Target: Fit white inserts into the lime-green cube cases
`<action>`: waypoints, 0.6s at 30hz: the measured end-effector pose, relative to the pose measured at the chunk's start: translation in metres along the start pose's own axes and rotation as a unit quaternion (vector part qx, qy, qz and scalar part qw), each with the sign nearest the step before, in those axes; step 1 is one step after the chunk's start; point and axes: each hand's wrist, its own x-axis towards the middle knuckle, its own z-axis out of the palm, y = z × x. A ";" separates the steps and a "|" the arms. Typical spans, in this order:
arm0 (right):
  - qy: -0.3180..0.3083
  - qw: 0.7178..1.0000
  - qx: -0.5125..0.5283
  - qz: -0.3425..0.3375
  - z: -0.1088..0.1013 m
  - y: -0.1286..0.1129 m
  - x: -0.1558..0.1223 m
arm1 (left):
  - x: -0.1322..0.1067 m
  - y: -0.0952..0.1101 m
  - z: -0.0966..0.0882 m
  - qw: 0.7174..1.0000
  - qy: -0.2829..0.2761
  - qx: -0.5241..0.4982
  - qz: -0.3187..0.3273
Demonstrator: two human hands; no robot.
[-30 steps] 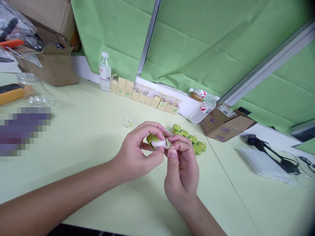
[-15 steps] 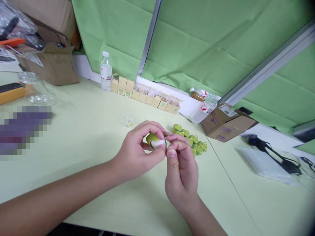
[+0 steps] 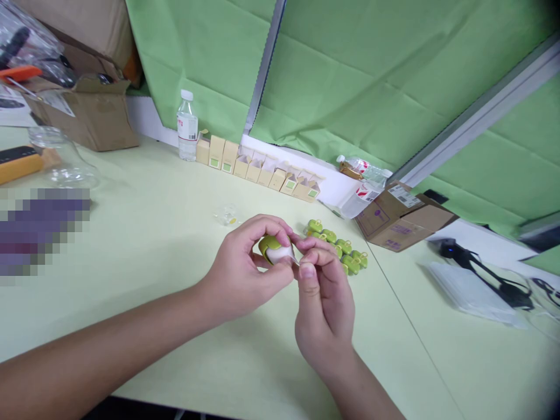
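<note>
My left hand (image 3: 251,271) is closed round a small rounded case (image 3: 280,254), white with a green cover, holding it above the table. My right hand (image 3: 321,286) is close beside it, thumb and index finger pinched on a thin, clear-looking strip (image 3: 296,261) that stretches from the white side of the case. Partly hidden behind my right hand, several green rounded pieces with small loops (image 3: 345,247) lie grouped on the table. A crumpled clear plastic bit (image 3: 227,215) with a yellow spot sits beyond my left hand.
Small tan boxes (image 3: 254,169) stand in a row at the back beside an upright water bottle (image 3: 187,128). More bottles (image 3: 361,195) lie near a cardboard box (image 3: 400,219). To the right are clear plastic sleeves (image 3: 468,294) and a black cable device; a glass vessel (image 3: 63,160) stands left.
My right hand has drawn slightly away to the right, and the thin strip now shows stretched between the case and its fingertips. My left hand keeps its hold.
</note>
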 end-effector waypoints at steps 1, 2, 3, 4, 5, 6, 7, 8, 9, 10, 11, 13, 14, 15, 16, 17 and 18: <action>0.001 1.000 0.001 0.001 0.000 0.000 0.000 | 0.000 0.000 0.000 1.000 -0.003 -0.001 -0.002; 0.002 1.000 0.002 0.005 0.000 0.000 0.001 | 0.000 0.000 0.000 1.000 -0.007 -0.004 -0.003; 0.004 1.000 0.002 0.008 0.000 0.000 0.001 | 0.000 0.000 -0.001 1.000 -0.012 -0.007 -0.004; 0.006 1.000 0.001 0.012 0.000 0.000 0.002 | 0.000 0.000 -0.001 1.000 -0.018 -0.010 -0.004; 0.009 1.000 0.000 0.015 0.000 0.001 0.002 | 0.000 0.000 -0.002 1.000 -0.024 -0.013 -0.003; 0.011 1.000 0.000 0.016 0.000 0.001 0.003 | 0.000 -0.001 -0.002 0.999 -0.029 -0.016 -0.001; 0.014 1.000 0.000 0.016 0.000 0.002 0.003 | 0.000 -0.001 -0.002 0.999 -0.033 -0.018 0.001; 0.015 1.000 0.000 0.015 0.001 0.002 0.004 | 0.000 -0.002 -0.003 0.999 -0.038 -0.019 0.003; 0.018 1.000 -0.001 0.014 0.001 0.003 0.004 | 0.000 -0.002 -0.003 0.999 -0.043 -0.019 0.006; 0.020 1.000 -0.003 0.013 0.001 0.004 0.005 | 0.000 -0.003 -0.004 0.999 -0.050 -0.019 0.009; 0.022 1.000 -0.007 0.012 0.001 0.004 0.005 | -0.001 -0.004 -0.004 0.998 -0.056 -0.017 0.011; 0.026 0.999 -0.021 0.008 0.001 0.004 0.006 | -0.002 -0.006 -0.004 0.998 -0.068 -0.009 0.014; 0.027 0.999 -0.028 0.005 0.001 0.004 0.007 | -0.002 -0.007 -0.004 0.997 -0.071 -0.002 0.015; 0.028 0.999 -0.033 0.002 0.001 0.004 0.007 | -0.002 -0.008 -0.004 0.997 -0.072 0.005 0.017; 0.027 0.999 -0.036 -0.001 0.000 0.004 0.008 | -0.002 -0.009 -0.004 0.997 -0.071 0.012 0.017; 0.027 0.999 -0.036 -0.003 0.000 0.004 0.008 | -0.001 -0.009 -0.003 0.997 -0.071 0.016 0.017; 0.028 0.999 -0.033 -0.001 -0.001 0.004 0.008 | -0.001 -0.010 -0.004 0.997 -0.070 0.016 0.015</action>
